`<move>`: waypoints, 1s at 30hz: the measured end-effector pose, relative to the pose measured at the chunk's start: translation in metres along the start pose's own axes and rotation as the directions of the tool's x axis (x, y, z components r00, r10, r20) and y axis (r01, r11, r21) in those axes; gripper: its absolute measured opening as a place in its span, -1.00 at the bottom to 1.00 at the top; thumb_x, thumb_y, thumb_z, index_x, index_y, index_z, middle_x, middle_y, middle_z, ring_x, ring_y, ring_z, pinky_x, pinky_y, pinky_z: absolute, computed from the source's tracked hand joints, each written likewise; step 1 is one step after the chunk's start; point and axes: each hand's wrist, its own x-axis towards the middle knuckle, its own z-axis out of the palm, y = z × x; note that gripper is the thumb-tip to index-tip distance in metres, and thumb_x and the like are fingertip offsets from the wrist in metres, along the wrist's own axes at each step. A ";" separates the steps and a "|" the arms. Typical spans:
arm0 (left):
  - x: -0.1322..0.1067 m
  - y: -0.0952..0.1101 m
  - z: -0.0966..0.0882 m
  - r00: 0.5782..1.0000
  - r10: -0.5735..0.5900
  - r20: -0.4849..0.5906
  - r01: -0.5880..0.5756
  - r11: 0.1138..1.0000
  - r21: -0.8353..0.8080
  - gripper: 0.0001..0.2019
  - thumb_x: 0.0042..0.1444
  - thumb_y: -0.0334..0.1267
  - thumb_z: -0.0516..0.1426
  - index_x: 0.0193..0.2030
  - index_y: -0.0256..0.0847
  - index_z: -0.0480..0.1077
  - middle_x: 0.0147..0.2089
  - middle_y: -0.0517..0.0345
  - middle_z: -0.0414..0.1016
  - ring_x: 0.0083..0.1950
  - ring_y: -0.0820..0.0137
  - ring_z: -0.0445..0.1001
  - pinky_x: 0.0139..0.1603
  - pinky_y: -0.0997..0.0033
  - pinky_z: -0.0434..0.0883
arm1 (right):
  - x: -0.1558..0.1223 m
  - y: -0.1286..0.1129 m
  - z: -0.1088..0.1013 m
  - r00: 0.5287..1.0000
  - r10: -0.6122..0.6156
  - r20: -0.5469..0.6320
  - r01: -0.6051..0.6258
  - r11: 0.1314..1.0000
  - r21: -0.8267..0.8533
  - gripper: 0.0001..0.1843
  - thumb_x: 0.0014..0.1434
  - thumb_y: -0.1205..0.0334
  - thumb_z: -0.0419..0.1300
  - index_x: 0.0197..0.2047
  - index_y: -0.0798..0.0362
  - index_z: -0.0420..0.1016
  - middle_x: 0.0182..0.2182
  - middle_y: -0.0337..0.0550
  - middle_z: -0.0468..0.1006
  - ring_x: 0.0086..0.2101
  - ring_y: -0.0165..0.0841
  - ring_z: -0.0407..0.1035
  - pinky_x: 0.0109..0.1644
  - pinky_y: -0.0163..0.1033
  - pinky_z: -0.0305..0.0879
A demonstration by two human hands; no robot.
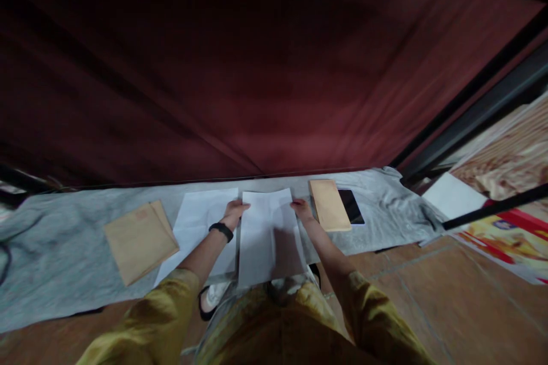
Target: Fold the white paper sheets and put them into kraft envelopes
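Observation:
A white sheet of paper (261,239) is held in front of me by its two side edges. My left hand (234,212) pinches its left edge near the top, and my right hand (302,209) pinches the right edge at about the same height. A shadow falls across the sheet's lower right. More white paper (194,219) lies on the cloth under and beside my left wrist. To the right of my right hand is a tan envelope (329,205), partly covering a dark tablet or phone (351,206). Further left lie brown envelopes (139,239), overlapping each other.
A grey cloth (64,239) covers the long narrow surface. Behind it hangs a dark red fabric panel (274,97) with a dark frame bar (475,114) at the right. Printed packaging (509,234) stands at the far right over the tiled floor (411,291).

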 end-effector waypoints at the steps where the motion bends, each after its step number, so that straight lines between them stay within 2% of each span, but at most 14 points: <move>1: 0.001 0.007 -0.001 1.000 -0.025 0.013 0.025 1.000 -0.011 -0.68 -0.10 -0.09 0.35 -0.56 -0.21 0.35 -0.68 0.26 0.34 -0.56 0.44 0.35 -0.50 0.42 0.31 | -0.001 -0.006 -0.003 1.000 0.002 0.014 -0.003 0.999 0.036 -0.81 -0.02 0.11 0.25 -0.54 0.03 0.46 -0.71 -0.36 0.35 -0.60 -0.40 0.30 -0.49 -0.33 0.26; 4: 0.011 0.040 -0.004 0.995 -0.088 0.047 0.089 0.996 -0.020 -0.68 -0.17 -0.09 0.39 -0.53 -0.26 0.41 -0.62 0.19 0.43 -0.50 0.39 0.42 -0.45 0.39 0.37 | 0.003 -0.033 -0.018 0.998 -0.021 0.060 0.012 0.988 0.151 -0.73 -0.05 0.02 0.28 -0.55 0.04 0.41 -0.72 -0.36 0.32 -0.62 -0.41 0.27 -0.52 -0.33 0.23; 8: 0.027 0.111 -0.014 0.996 -0.030 0.086 0.035 0.998 -0.060 -0.62 -0.30 -0.09 0.44 -0.39 -0.29 0.52 -0.43 0.11 0.60 -0.39 0.35 0.51 -0.32 0.37 0.45 | 0.018 -0.087 -0.057 0.990 -0.123 0.066 0.098 0.950 0.295 -0.69 -0.03 -0.05 0.29 -0.41 0.04 0.45 -0.54 -0.31 0.49 -0.47 -0.42 0.38 -0.36 -0.36 0.33; 10: 0.024 0.148 -0.021 0.981 0.124 0.151 -0.106 0.987 -0.120 -0.52 -0.29 -0.05 0.44 -0.24 -0.30 0.56 -0.27 0.05 0.66 -0.25 0.28 0.58 -0.17 0.27 0.51 | 0.019 -0.117 -0.082 0.979 -0.202 0.036 0.171 0.898 0.406 -0.68 -0.04 -0.04 0.32 -0.37 0.02 0.43 -0.49 -0.33 0.50 -0.46 -0.44 0.37 -0.33 -0.37 0.33; 12: 0.010 0.177 -0.029 0.952 0.276 0.133 -0.259 0.957 -0.134 -0.47 -0.23 -0.01 0.43 -0.13 -0.29 0.56 -0.19 0.05 0.66 -0.15 0.24 0.59 -0.05 0.19 0.52 | 0.009 -0.140 -0.105 0.944 -0.328 0.028 0.273 0.828 0.490 -0.68 0.00 -0.04 0.32 -0.33 0.02 0.44 -0.44 -0.31 0.52 -0.43 -0.44 0.38 -0.26 -0.33 0.36; 15: -0.026 0.191 -0.041 0.920 0.386 0.069 -0.389 0.921 0.031 -0.59 -0.09 0.02 0.38 -0.20 -0.25 0.57 -0.25 0.09 0.64 -0.16 0.24 0.58 -0.04 0.20 0.52 | -0.023 -0.149 -0.127 0.891 -0.454 0.008 0.400 0.794 0.458 -0.74 0.10 0.00 0.31 -0.27 0.00 0.46 -0.36 -0.26 0.57 -0.32 -0.36 0.45 -0.13 -0.25 0.40; 16: -0.039 0.187 -0.045 0.905 0.423 0.050 -0.426 0.897 0.116 -0.64 -0.05 0.01 0.36 -0.24 -0.23 0.56 -0.26 0.10 0.63 -0.17 0.24 0.58 -0.05 0.21 0.53 | -0.036 -0.144 -0.131 0.877 -0.480 0.009 0.429 0.793 0.432 -0.77 0.12 0.03 0.31 -0.26 -0.01 0.47 -0.32 -0.23 0.59 -0.27 -0.34 0.47 -0.09 -0.22 0.41; 17: -0.053 0.180 -0.049 0.884 0.462 0.078 -0.468 0.861 0.198 -0.70 0.00 -0.01 0.33 -0.24 -0.19 0.56 -0.22 0.10 0.63 -0.13 0.24 0.58 -0.02 0.22 0.52 | -0.048 -0.135 -0.133 0.866 -0.499 0.019 0.452 0.799 0.398 -0.79 0.13 0.05 0.30 -0.26 -0.02 0.47 -0.28 -0.21 0.61 -0.22 -0.30 0.49 -0.05 -0.19 0.42; 19: -0.078 0.155 -0.057 0.835 0.515 0.196 -0.551 0.784 0.286 -0.84 0.14 -0.13 0.22 -0.25 -0.13 0.56 -0.12 0.07 0.64 -0.04 0.22 0.57 0.07 0.20 0.51 | -0.072 -0.108 -0.132 0.852 -0.524 0.022 0.491 0.812 0.315 -0.86 0.18 0.10 0.25 -0.26 -0.04 0.48 -0.16 -0.13 0.63 -0.12 -0.24 0.51 0.04 -0.11 0.42; 20: -0.089 0.140 -0.060 0.808 0.525 0.267 -0.588 0.748 0.307 -0.85 0.18 -0.23 0.14 -0.21 -0.11 0.56 -0.06 0.06 0.63 0.01 0.22 0.57 0.11 0.18 0.50 | -0.083 -0.092 -0.130 0.842 -0.538 0.036 0.511 0.817 0.266 -0.90 0.19 0.13 0.23 -0.27 -0.05 0.47 -0.08 -0.09 0.62 -0.04 -0.21 0.50 0.11 -0.07 0.40; 23: -0.119 0.087 -0.067 0.711 0.510 0.485 -0.698 0.599 0.392 -0.57 0.13 -0.51 -0.05 -0.06 -0.06 0.55 0.07 0.10 0.61 0.12 0.30 0.54 0.20 0.20 0.48 | -0.114 -0.038 -0.121 0.834 -0.545 0.084 0.543 0.838 0.045 -0.89 0.23 0.23 0.13 -0.27 -0.06 0.50 0.02 -0.02 0.58 0.07 -0.16 0.47 0.17 -0.02 0.39; 27: -0.147 0.020 -0.066 0.595 0.393 0.701 -0.800 0.371 0.471 -0.42 0.00 -0.64 -0.02 0.08 -0.09 0.50 0.20 0.10 0.55 0.24 0.33 0.47 0.29 0.25 0.43 | -0.149 0.025 -0.107 0.780 -0.581 0.232 0.624 0.753 -0.210 -0.66 0.25 0.40 0.01 -0.10 -0.09 0.56 0.14 -0.04 0.53 0.15 -0.20 0.41 0.23 0.00 0.38; 28: -0.152 0.006 -0.064 0.576 0.361 0.733 -0.814 0.330 0.478 -0.43 0.01 -0.64 -0.01 0.09 -0.11 0.49 0.23 0.08 0.53 0.26 0.32 0.45 0.31 0.24 0.41 | -0.155 0.036 -0.103 0.752 -0.593 0.288 0.656 0.717 -0.235 -0.59 0.25 0.43 -0.02 -0.01 -0.08 0.55 0.18 -0.04 0.51 0.19 -0.21 0.39 0.26 0.00 0.36; 30: -0.160 -0.018 -0.059 0.578 0.317 0.752 -0.814 0.288 0.505 -0.43 0.01 -0.66 -0.02 0.09 -0.15 0.50 0.26 0.05 0.51 0.29 0.30 0.44 0.33 0.22 0.40 | -0.164 0.055 -0.097 0.706 -0.601 0.376 0.704 0.653 -0.278 -0.50 0.26 0.45 -0.03 0.17 -0.05 0.50 0.26 -0.02 0.44 0.25 -0.22 0.32 0.31 0.03 0.31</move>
